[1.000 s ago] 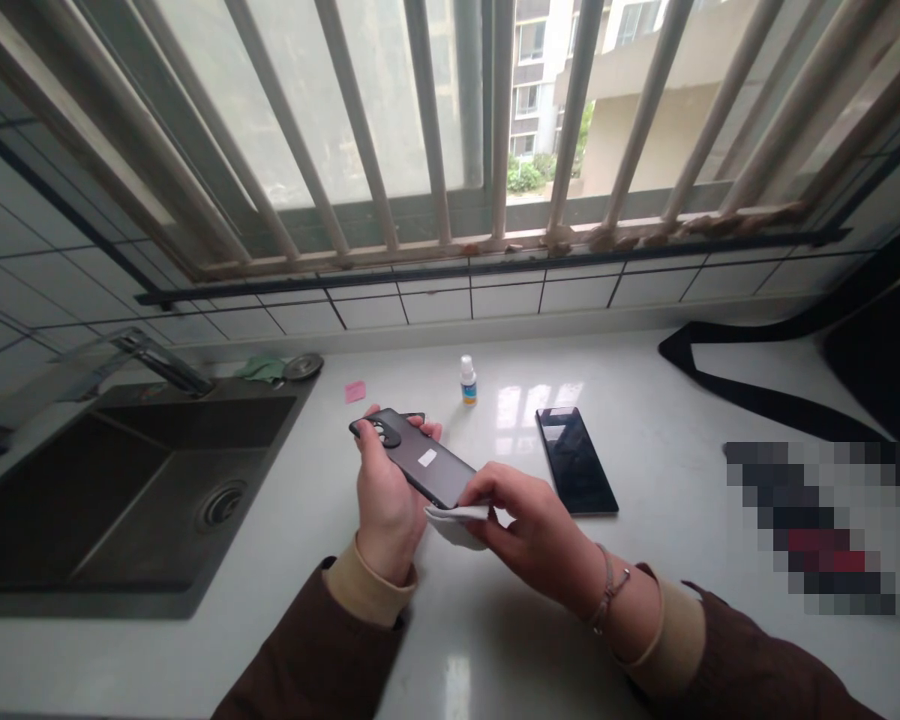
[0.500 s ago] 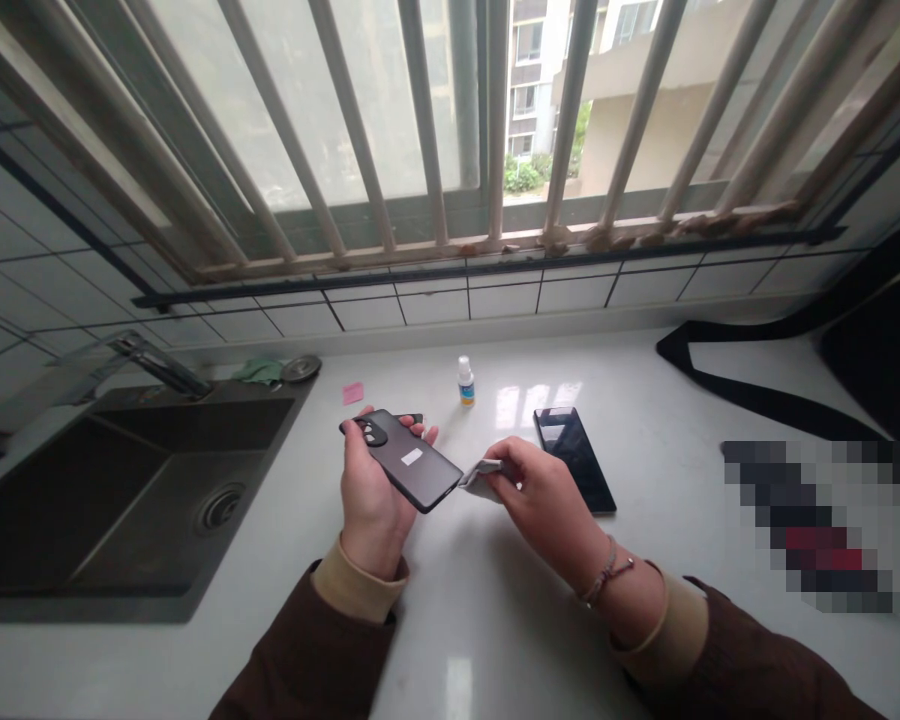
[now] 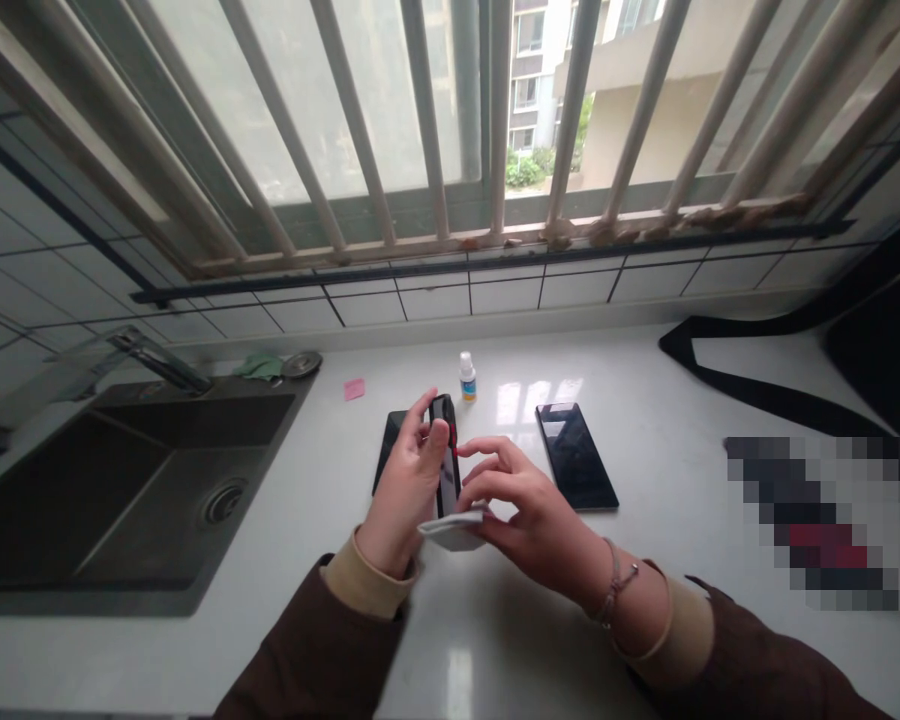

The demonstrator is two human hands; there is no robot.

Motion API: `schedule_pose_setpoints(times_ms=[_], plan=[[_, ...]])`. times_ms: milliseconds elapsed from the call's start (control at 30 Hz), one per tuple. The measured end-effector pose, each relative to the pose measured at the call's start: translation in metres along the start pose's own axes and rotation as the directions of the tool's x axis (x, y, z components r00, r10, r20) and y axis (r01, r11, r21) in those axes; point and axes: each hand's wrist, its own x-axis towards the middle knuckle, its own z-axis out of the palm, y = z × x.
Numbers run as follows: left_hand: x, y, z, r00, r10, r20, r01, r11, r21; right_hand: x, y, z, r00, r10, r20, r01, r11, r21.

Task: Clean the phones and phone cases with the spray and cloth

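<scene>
Phone on edge, cloth at its lower end.

My left hand (image 3: 403, 490) clasped the phone (image 3: 444, 455) and stood it edge-up over the counter (image 3: 495, 640), fingers wrapped around its back. My right hand (image 3: 521, 500) pinched the white cloth (image 3: 454, 528) against the phone's lower end, other fingers spread loose. The risk I judged: held only by its thin edges, the phone could twist out and hit the counter, or land on the other phone (image 3: 574, 455) just to the right. A hard wipe could cause that. The small bottle (image 3: 467, 378) behind carried a label, too small to read; no writing showed on either phone.
</scene>
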Motion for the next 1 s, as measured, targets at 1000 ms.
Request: schedule_pose_setpoints(times_ms=[1000], plan=[[0.002,-0.025,-0.014,0.815,-0.059,0.576,-0.503,0.421,0.755,0.006,0.036,-0.019,0.889,0.363,-0.277,-0.457,0.718,-0.525]])
